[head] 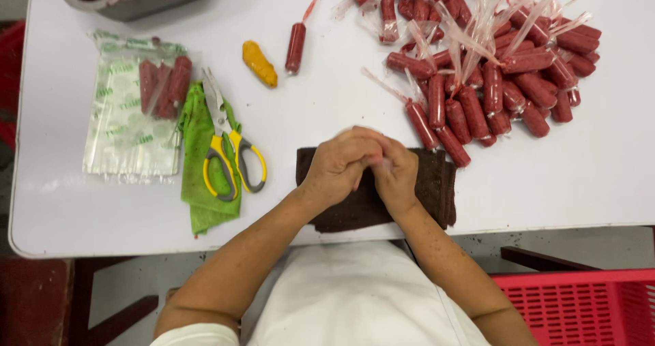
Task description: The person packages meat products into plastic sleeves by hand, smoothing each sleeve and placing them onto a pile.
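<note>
head view: left hand (338, 165) and right hand (394, 172) are pressed together, fingers curled closed over something small; what they pinch cannot be told. both hover over one dark brown, nubbly folded cloth (437, 186) at the near edge of the smooth white table (327, 107). behind it a heap of glossy red sausage sticks in clear plastic sleeves (491, 80), too many to count. one lone wrapped stick (295, 46), one yellow lump (260, 63), one pair of yellow-handled scissors (228, 148) on one green rag (198, 162), one clear bag stack (129, 114).
</note>
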